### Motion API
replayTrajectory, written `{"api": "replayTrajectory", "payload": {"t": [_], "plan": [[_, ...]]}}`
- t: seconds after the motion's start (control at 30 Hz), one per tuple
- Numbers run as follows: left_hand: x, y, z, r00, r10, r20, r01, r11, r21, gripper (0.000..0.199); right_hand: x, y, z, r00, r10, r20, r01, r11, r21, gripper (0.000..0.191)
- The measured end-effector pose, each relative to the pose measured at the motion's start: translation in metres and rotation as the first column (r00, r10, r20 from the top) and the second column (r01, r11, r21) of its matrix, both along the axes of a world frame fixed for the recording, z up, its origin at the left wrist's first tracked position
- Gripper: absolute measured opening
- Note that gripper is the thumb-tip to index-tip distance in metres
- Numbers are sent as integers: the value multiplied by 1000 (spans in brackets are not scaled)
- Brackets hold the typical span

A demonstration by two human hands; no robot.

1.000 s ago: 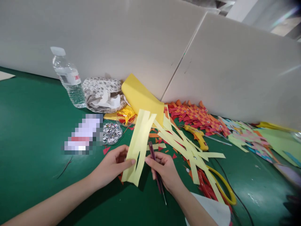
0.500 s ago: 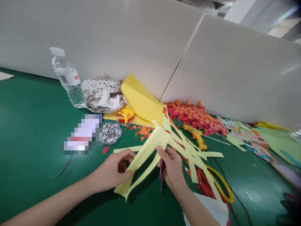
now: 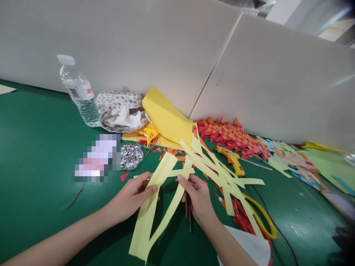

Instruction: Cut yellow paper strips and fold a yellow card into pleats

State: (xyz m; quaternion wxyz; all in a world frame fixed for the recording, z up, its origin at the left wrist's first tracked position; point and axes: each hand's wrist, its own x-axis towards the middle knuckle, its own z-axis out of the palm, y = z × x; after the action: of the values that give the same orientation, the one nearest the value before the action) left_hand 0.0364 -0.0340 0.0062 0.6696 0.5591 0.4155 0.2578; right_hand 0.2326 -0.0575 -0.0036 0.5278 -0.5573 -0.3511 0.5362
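Note:
My left hand point(image 3: 135, 197) is closed on a wide pale yellow paper strip point(image 3: 144, 218), thumb on top. A narrower paper strip point(image 3: 169, 214) splits off along its right side; both pieces still meet near the bottom end. Between thumb and fingers, my right hand point(image 3: 198, 194) pinches this narrow strip. A slim dark pinkish tool point(image 3: 188, 205) with a thin tip also sits in the right hand, pointing down; its kind is unclear. Beyond the hands lies a loose pile of cut pale yellow strips point(image 3: 219, 171).
Orange-red woven paper fish point(image 3: 230, 135), a yellow glue gun point(image 3: 231, 159) and yellow-handled scissors point(image 3: 267, 218) lie to the right. To the left are a water bottle point(image 3: 81, 92), a blurred-out phone point(image 3: 97, 157) and a tray of googly eyes point(image 3: 131, 157). A grey partition point(image 3: 124, 40) stands behind.
The narrow strip has been drawn away from the wide piece, and the gap between them is longer. My right hand has moved slightly left and down; the paper hangs lower.

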Motion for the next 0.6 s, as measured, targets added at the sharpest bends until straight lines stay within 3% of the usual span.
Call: {"api": "replayTrajectory", "payload": {"t": [0.1,0.2,0.4,0.47,0.6], "plan": [[-1,1,3,997,28,67,-25,998,-51,24,1,1,0,996,-82,-36,82,996,21,26],[-2,2,7,985,-23,171,47,990,-136,31,2,2,2,980,-170,-101,178,981,78,24],[2,-14,5,959,-117,257,152,981,-121,71,2,3,4,960,-211,-182,235,964,126,21],[6,-21,2,966,-93,242,124,986,-115,76,3,2,3,963,-205,-176,229,965,127,22],[9,-21,2,972,44,230,-9,989,-150,62,5,2,0,983,-175,-60,182,973,140,29]]}}
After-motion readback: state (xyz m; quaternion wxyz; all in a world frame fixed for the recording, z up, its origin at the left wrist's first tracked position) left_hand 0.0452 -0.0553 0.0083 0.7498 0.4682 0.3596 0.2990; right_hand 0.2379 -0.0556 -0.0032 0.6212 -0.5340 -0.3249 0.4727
